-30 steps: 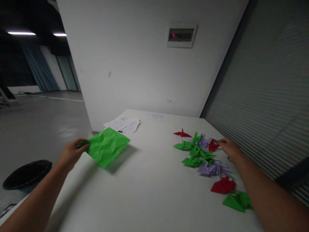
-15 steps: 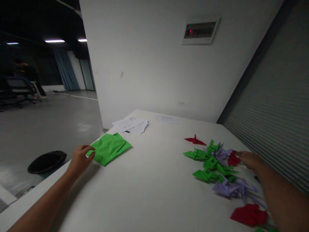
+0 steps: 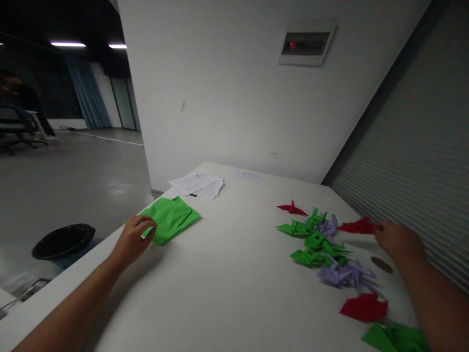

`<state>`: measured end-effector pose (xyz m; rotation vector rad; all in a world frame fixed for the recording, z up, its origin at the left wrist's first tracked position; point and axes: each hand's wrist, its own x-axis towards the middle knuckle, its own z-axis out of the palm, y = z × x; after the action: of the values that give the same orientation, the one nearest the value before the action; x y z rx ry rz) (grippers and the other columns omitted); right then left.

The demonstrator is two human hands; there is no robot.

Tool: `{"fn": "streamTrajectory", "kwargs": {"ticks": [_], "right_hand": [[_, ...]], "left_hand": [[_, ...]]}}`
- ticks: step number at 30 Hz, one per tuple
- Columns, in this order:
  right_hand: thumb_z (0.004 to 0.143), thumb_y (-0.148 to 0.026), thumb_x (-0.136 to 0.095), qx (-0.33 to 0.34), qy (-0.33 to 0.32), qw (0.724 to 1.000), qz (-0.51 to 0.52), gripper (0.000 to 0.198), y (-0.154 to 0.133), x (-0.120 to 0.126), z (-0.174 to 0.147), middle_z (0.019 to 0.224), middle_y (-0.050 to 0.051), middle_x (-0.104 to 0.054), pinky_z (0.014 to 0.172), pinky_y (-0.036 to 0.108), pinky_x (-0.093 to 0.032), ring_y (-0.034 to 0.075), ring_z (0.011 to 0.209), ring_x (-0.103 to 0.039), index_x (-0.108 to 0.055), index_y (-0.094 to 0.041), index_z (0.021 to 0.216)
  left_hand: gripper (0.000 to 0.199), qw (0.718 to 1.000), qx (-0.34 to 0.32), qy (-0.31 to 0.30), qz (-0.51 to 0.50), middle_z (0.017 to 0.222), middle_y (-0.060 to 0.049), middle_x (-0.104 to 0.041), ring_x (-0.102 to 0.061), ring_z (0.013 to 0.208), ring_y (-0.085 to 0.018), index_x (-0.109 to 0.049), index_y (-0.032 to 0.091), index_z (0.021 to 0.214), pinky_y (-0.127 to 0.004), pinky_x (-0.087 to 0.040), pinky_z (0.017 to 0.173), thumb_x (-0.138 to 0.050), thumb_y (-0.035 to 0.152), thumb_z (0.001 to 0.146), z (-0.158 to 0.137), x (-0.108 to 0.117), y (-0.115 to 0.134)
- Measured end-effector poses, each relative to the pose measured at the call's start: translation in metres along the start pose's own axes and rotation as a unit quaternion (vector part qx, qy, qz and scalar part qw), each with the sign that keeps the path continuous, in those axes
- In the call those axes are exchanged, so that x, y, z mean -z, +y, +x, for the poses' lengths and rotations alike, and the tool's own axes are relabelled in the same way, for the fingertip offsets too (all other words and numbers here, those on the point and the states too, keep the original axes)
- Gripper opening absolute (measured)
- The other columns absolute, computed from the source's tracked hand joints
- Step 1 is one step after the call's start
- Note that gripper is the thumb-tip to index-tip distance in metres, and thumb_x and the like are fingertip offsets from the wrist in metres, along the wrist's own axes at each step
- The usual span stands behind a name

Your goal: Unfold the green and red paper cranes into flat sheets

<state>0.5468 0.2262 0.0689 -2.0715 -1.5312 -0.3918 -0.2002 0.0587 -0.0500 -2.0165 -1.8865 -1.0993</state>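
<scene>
At the right side of the white table (image 3: 234, 293), my right hand (image 3: 399, 240) pinches a red paper crane (image 3: 357, 226) by one end. Below and left of it lies a cluster of folded cranes: several green ones, such as a green crane (image 3: 315, 242), and purple ones, such as a purple crane (image 3: 340, 274). A second red crane (image 3: 365, 308) rests nearer to me, with another green crane (image 3: 395, 337) at the bottom edge. My left hand (image 3: 134, 242) hangs by creased green paper sheets (image 3: 170, 220), thumb and fingers apart, nothing between them.
Printed papers (image 3: 198, 185) lie at the far left of the table, and one more sheet (image 3: 251, 177) sits against the wall. A lone red crane (image 3: 292, 209) lies beyond the cluster. A dark-lined bin (image 3: 64, 242) stands on the floor at left. A round hole (image 3: 381, 264) pierces the tabletop.
My right hand has drawn the red crane away to the right of the cluster and slightly up. My left hand has shifted a little right over the green sheets' near edge.
</scene>
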Motion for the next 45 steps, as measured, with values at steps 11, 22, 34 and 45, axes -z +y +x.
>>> {"fn": "streamTrajectory", "kwargs": {"ticks": [11, 22, 34, 45], "right_hand": [[0.091, -0.025, -0.058, 0.358, 0.041, 0.920, 0.152, 0.010, -0.176, 0.086, -0.184, 0.086, 0.008, -0.073, 0.074, 0.038, -0.051, 0.025, 0.075, -0.067, -0.067, -0.023, 0.095], [0.091, -0.001, -0.056, 0.444, 0.000, 0.820, 0.361, 0.030, -0.254, 0.052, -0.339, 0.082, 0.006, -0.070, 0.067, 0.040, -0.057, 0.024, 0.074, -0.066, -0.062, -0.026, 0.107], [0.094, -0.011, -0.058, 0.279, -0.071, 0.815, 0.503, 0.018, -0.256, 0.030, -0.359, 0.089, 0.006, -0.062, 0.069, 0.037, -0.059, 0.022, 0.081, -0.064, -0.068, -0.026, 0.098], [0.092, -0.011, -0.061, 0.249, -0.046, 0.826, 0.504, 0.015, -0.248, 0.031, -0.357, 0.095, 0.007, -0.060, 0.074, 0.033, -0.056, 0.021, 0.087, -0.064, -0.071, -0.022, 0.094]], "left_hand": [[0.046, 0.857, 0.020, -0.285, -0.429, 0.123, -0.013, -0.067, -0.064, 0.111, -0.026, -0.061, 0.023, 0.121, -0.042, -0.054, 0.096, -0.078, 0.042, 0.083, -0.016, -0.018, 0.191], [0.038, 0.746, 0.216, -0.227, -0.588, 0.100, -0.006, -0.068, -0.063, 0.087, -0.020, -0.058, 0.022, 0.116, -0.033, -0.048, 0.079, -0.071, 0.042, 0.086, -0.061, -0.055, 0.222], [0.042, 0.766, 0.160, -0.242, -0.574, 0.116, -0.006, -0.072, -0.063, 0.109, -0.025, -0.066, 0.021, 0.125, -0.035, -0.047, 0.102, -0.061, 0.045, 0.091, -0.065, -0.056, 0.224], [0.029, 0.547, 0.329, -0.127, -0.759, 0.091, -0.002, -0.071, -0.065, 0.080, -0.016, -0.063, 0.020, 0.106, -0.029, -0.051, 0.078, -0.075, 0.024, 0.080, -0.068, -0.059, 0.235]]}}
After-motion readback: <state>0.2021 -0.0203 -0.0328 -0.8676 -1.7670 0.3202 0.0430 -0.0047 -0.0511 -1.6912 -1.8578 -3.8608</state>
